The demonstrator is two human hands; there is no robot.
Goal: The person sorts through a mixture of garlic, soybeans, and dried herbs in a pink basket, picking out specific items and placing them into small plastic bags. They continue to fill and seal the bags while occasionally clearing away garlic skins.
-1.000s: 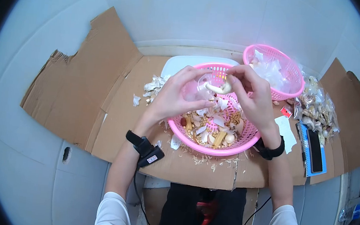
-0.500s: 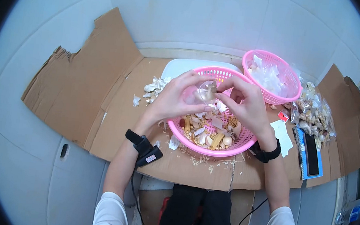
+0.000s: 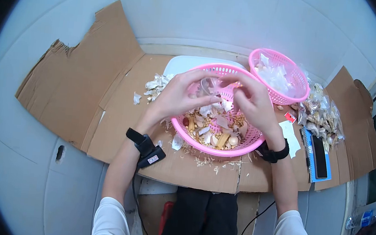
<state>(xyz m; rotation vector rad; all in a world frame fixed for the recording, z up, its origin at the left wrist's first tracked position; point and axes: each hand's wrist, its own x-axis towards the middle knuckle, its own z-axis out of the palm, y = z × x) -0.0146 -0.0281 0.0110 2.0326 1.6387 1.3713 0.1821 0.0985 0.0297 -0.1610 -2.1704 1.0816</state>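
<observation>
My left hand is closed around a small clear plastic bag, held above the near pink basket. My right hand is on the bag's other side, its index finger reaching to the bag's top edge and its thumb apart; nothing shows clearly between them. What the bag contains is blurred. Below both hands, the basket holds a mix of small yellowish beans, pale sticks, a round pale piece and thin whitish flakes.
A second pink basket with clear bags stands at the back right. Beside it lie several filled bags, a phone on a blue notebook and white paper. White scraps lie left on the cardboard.
My right thumb has drawn back from the bag, while the index finger stays at its top. The pale brownish thing seen in the bag before no longer shows clearly. The view has shifted slightly.
</observation>
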